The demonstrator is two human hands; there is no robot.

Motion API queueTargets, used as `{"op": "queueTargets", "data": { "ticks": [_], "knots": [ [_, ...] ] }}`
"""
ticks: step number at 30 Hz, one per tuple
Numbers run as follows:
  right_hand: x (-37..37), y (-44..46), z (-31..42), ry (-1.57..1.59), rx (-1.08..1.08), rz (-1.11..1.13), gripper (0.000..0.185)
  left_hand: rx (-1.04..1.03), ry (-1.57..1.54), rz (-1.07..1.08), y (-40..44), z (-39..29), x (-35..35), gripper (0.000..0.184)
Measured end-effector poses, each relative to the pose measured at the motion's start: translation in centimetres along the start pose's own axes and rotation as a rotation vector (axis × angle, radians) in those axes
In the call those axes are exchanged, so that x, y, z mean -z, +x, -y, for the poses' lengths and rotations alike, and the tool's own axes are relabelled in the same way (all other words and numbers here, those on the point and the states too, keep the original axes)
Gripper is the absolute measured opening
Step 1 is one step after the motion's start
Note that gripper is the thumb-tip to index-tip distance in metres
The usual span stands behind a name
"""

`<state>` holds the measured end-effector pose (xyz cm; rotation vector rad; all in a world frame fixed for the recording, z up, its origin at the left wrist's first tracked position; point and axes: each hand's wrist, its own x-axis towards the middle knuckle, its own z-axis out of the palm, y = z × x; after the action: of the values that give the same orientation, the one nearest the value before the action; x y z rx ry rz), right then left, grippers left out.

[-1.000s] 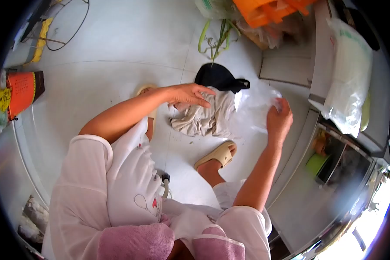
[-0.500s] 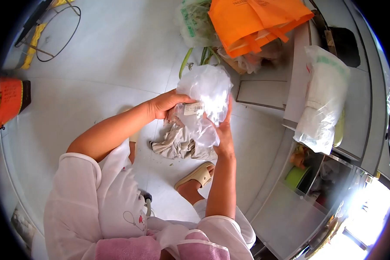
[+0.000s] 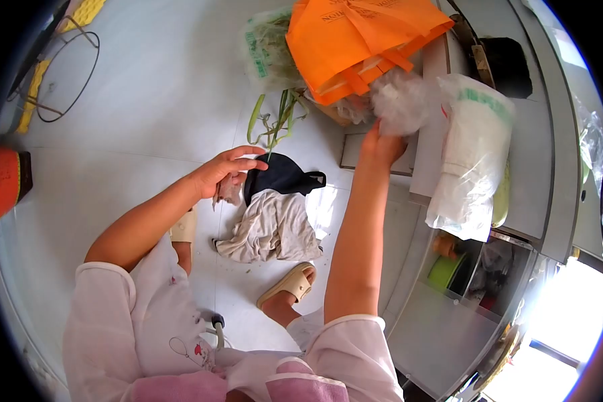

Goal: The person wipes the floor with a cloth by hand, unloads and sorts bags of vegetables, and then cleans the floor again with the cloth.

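My right hand (image 3: pixel 385 144) is stretched out to the upper right, its fingers closed on a crumpled clear plastic bag (image 3: pixel 400 100) beside an orange tote bag (image 3: pixel 362 43). Over the floor my left hand (image 3: pixel 228 173) hangs with its fingers apart, next to a black cloth (image 3: pixel 281 175). A small brownish scrap (image 3: pixel 228 191) shows just under its palm; whether the hand touches it I cannot tell. Below the black cloth lies a crumpled beige cloth (image 3: pixel 271 228). Green stalks (image 3: pixel 275 124) lie just above it.
A plastic bag of greens (image 3: pixel 268 50) lies left of the tote. To the right, a white plastic-wrapped bundle (image 3: pixel 472 154) rests on a cabinet ledge. An open compartment holds a green item (image 3: pixel 447 269). A wire ring stand (image 3: pixel 67 77) and red-orange box (image 3: pixel 5 184) are at the left.
The clear plastic bag has moved from between both hands to the upper right with my right hand. My left hand has let go of it, and the black cloth is uncovered. The view has shifted.
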<state>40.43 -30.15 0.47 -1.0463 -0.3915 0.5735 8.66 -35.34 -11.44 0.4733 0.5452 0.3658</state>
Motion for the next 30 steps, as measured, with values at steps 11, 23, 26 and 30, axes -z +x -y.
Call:
{"op": "queueTargets", "data": {
  "ticks": [11, 23, 26, 30],
  "knots": [
    [-8.2, 5.7, -1.0, -0.094, -0.318, -0.323, 0.054, 0.024, 0.005, -0.048, -1.0, 0.3, 0.9, 0.053],
    [-1.3, 0.6, 1.2, -0.049, -0.277, 0.087, 0.083, -0.035, 0.014, -0.147, -1.0, 1.3, 3.1, 0.046],
    [1.9, -3.5, 1.5, -0.256, -0.222, 0.04, 0.098, -0.04, 0.025, -0.165, -1.3, 1.2, 3.7, 0.047],
    [14.9, -11.5, -5.6, -0.989, -0.087, 0.514, 0.107, -0.015, 0.012, -0.214, -1.7, 1.2, 4.0, 0.046]
  ]
}}
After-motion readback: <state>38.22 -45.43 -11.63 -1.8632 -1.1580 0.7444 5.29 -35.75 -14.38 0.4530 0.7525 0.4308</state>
